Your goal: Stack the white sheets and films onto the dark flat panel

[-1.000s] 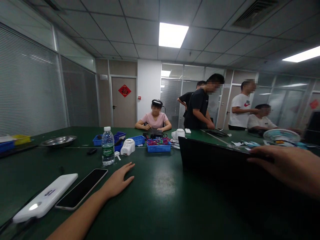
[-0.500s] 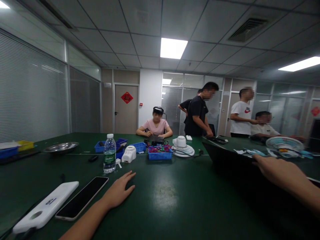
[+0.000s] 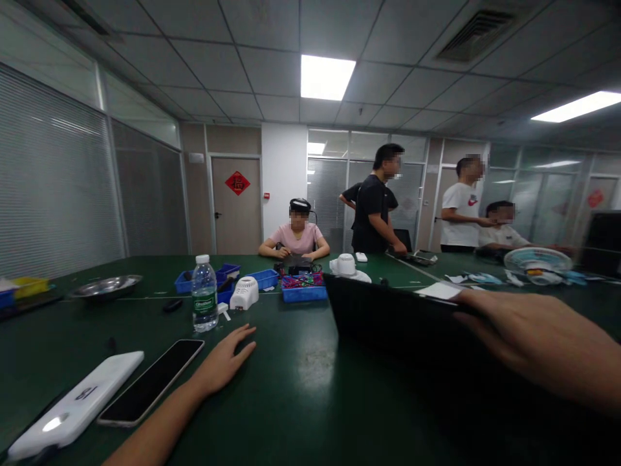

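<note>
My left hand (image 3: 223,362) lies on the green table with its fingers stretched out, holding nothing. Just left of it rests a phone (image 3: 152,382), dark screen up. On the right, my right hand (image 3: 524,330) grips the upper edge of a thin, flat black panel (image 3: 398,330), thumb on the near side. The panel stands tilted; its lower part fades into shadow, so its exact kind cannot be made out. Beyond my left fingertips stands a capped water bottle (image 3: 204,298) with a green label.
A white device (image 3: 77,404) with a cable lies far left. Farther back are a white fan part (image 3: 245,292), a blue bin (image 3: 304,292) of coloured wires, a metal dish (image 3: 107,287) and a round fan grille (image 3: 537,261). Several people are across the table.
My right hand swung the black panel rightward, uncovering the white fan base, then back left over part of it. My left hand stays put on the table. The view tilts slightly.
</note>
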{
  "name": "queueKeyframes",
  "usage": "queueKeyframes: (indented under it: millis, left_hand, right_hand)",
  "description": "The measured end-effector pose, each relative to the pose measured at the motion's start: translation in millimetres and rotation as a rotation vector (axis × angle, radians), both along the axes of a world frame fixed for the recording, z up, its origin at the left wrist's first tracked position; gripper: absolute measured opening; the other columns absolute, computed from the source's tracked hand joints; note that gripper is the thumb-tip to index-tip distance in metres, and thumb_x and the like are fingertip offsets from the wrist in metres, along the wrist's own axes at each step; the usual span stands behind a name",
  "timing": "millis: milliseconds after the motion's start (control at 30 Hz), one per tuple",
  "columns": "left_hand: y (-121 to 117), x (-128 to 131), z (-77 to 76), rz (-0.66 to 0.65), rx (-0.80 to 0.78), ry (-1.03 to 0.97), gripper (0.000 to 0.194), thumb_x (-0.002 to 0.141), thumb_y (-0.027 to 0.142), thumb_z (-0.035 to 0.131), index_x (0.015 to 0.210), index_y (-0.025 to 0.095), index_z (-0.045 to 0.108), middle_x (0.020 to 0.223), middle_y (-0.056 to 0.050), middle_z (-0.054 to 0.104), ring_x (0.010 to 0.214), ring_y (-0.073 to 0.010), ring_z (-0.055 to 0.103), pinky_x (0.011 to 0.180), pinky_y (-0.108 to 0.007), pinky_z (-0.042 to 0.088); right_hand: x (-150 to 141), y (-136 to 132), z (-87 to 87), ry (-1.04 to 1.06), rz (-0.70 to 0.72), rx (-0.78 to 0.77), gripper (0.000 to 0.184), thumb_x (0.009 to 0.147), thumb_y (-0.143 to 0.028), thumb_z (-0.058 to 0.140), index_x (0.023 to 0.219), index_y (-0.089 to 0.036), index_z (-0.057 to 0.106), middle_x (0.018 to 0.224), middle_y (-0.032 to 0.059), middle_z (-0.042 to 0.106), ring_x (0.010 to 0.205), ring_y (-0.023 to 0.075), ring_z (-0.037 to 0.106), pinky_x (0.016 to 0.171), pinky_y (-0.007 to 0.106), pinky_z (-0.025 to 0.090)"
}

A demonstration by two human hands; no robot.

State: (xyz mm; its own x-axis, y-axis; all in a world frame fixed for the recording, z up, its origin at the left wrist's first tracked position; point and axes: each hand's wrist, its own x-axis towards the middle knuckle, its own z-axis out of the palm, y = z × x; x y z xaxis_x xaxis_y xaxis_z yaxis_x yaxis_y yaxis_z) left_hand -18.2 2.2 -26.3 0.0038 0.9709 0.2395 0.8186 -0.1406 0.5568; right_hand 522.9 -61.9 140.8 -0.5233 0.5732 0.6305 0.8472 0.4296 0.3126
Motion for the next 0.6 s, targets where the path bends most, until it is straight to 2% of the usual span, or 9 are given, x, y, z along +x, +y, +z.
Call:
queueKeyframes:
  millis: [67,133,233,333,400,467,533,600]
  left_hand:
    - [-2.4,2.4,5.4,0.016,0.010,-0.035,0.069,0.090,0.065,0.038,0.138,0.019,0.057,0.153,-0.010,0.049,0.142,-0.0300,0.044,0.118,-0.048,0.032]
    - [-5.1,3.6,11.0,0.030,0.023,-0.068,0.072,0.092,0.066,0.029,0.135,0.018,0.060,0.148,-0.010,0.055,0.139,-0.0291,0.047,0.118,-0.047,0.033]
    - [-8.4,4.0,17.8,0.044,0.040,-0.093,0.076,0.093,0.066,0.019,0.130,0.018,0.065,0.140,-0.008,0.063,0.136,-0.0286,0.051,0.117,-0.046,0.035]
    - [-11.0,4.7,20.6,0.031,0.043,-0.077,0.076,0.093,0.067,0.019,0.129,0.019,0.065,0.143,-0.008,0.060,0.137,-0.0295,0.049,0.117,-0.048,0.034]
    - [-12.6,6.3,19.6,0.002,0.028,-0.039,0.072,0.093,0.067,0.025,0.132,0.021,0.063,0.152,-0.008,0.050,0.141,-0.0304,0.044,0.118,-0.050,0.032]
    - [-14.0,8.6,17.0,-0.047,-0.005,0.019,0.066,0.091,0.068,0.036,0.135,0.026,0.060,0.159,-0.006,0.038,0.145,-0.0315,0.037,0.120,-0.052,0.027]
    - [-14.7,10.5,13.9,-0.109,-0.043,0.087,0.062,0.087,0.068,0.047,0.136,0.032,0.058,0.160,-0.003,0.035,0.148,-0.0308,0.031,0.122,-0.053,0.020]
    - [-14.5,11.0,11.7,-0.154,-0.075,0.145,0.062,0.086,0.068,0.051,0.139,0.036,0.054,0.159,-0.002,0.036,0.150,-0.0286,0.027,0.123,-0.053,0.014]
  right_hand:
    - [-31.8,-22.6,-5.1,-0.056,0.131,-0.051,0.023,0.094,-0.036,0.046,0.103,-0.025,0.064,0.086,0.0046,0.074,0.064,0.0205,0.068,0.055,0.033,0.051]
    - [-59.0,-38.2,-20.5,-0.078,0.225,-0.082,0.017,0.093,-0.026,0.045,0.100,-0.025,0.061,0.080,0.0011,0.071,0.058,0.0172,0.065,0.052,0.030,0.047]
    - [-91.4,-47.9,-58.7,-0.116,0.324,-0.119,0.015,0.091,-0.019,0.046,0.098,-0.024,0.059,0.079,-0.0003,0.071,0.062,0.0166,0.066,0.054,0.028,0.045]
    - [-112.0,-39.9,-94.7,-0.173,0.387,-0.189,0.008,0.090,-0.031,0.056,0.092,-0.024,0.060,0.081,-0.0001,0.072,0.064,0.0186,0.067,0.054,0.028,0.045]
    - [-112.0,-20.0,-104.1,-0.170,0.398,-0.318,0.015,0.091,-0.040,0.057,0.091,-0.026,0.062,0.081,-0.0012,0.072,0.065,0.0186,0.067,0.056,0.029,0.046]
    - [-94.9,15.4,-100.3,-0.098,0.345,-0.431,0.022,0.096,-0.043,0.049,0.096,-0.027,0.064,0.088,0.0000,0.072,0.073,0.0188,0.068,0.066,0.030,0.049]
    - [-60.4,63.3,-90.9,0.005,0.203,-0.438,0.031,0.100,-0.042,0.039,0.105,-0.026,0.066,0.100,0.0049,0.072,0.087,0.0205,0.068,0.079,0.034,0.050]
    - [-13.5,112.3,-86.4,0.083,-0.037,-0.399,0.034,0.098,-0.044,0.041,0.111,-0.025,0.066,0.110,0.0087,0.069,0.099,0.0226,0.065,0.089,0.036,0.048]
